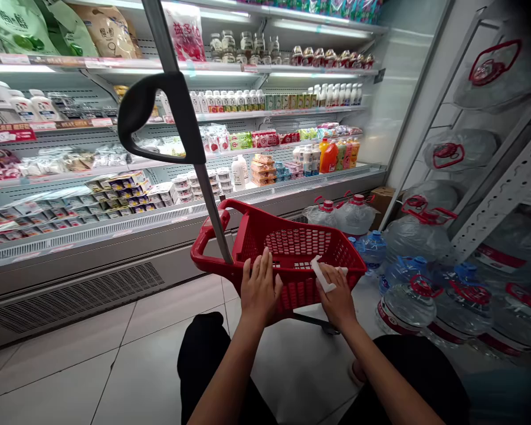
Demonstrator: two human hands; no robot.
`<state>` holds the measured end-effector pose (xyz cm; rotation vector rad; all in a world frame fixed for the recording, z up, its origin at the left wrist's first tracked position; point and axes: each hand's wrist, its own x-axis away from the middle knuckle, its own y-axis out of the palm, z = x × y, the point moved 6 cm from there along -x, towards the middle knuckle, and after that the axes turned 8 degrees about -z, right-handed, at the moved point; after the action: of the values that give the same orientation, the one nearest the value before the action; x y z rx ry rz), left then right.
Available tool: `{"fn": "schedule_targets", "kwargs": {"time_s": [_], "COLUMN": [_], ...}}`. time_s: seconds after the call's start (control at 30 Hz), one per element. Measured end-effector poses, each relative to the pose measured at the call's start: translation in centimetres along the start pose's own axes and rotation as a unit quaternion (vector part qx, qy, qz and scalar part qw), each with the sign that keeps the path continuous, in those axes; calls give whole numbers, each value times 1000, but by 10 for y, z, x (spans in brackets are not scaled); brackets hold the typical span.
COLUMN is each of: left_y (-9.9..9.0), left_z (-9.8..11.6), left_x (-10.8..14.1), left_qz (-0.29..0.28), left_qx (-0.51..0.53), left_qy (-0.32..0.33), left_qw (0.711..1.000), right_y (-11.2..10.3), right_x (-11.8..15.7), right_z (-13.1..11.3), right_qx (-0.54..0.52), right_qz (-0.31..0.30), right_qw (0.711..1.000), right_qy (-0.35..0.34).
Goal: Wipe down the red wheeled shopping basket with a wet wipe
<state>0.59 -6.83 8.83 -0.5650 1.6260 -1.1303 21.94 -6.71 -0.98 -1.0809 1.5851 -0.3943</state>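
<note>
A red plastic rolling shopping basket [287, 227] stands in front of me, its inner walls perforated. From its left end rises a grey pole [210, 200] topped by a black loop handle [183, 118]. My left hand [260, 289] lies against the near side of the basket, just below the rim, fingers stretched out and holding nothing. Farther right, my right hand [340, 298] presses a white tissue or cloth [322, 276] to the near rim. Part of the tissue is hidden under the fingers.
An open dairy cooler [292, 192] runs behind the basket, stocked with bottles, cups and bags. Large water bottles [407, 307] crowd the floor to the right, beside a white perforated rack post [504, 189]. My knees [206, 348] flank the basket's near side.
</note>
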Motion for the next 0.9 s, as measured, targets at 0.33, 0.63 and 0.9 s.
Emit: {"fn": "schedule_targets", "kwargs": {"time_s": [0.33, 0.63, 0.9], "left_y": [-17, 8, 15], "left_z": [3, -13, -10], "left_x": [1, 5, 2], "left_qz": [7, -5, -3], "left_qx": [1, -18, 0], "left_qy": [-6, 3, -5], "left_qw": [1000, 1000, 1000], "right_y": [25, 8, 7], "right_x": [-41, -12, -21], "right_z": [-142, -25, -30], "right_qx": [-166, 19, 12], "right_qz": [-79, -54, -35], "right_qw": [975, 994, 999], "right_qy": [-122, -98, -39]}}
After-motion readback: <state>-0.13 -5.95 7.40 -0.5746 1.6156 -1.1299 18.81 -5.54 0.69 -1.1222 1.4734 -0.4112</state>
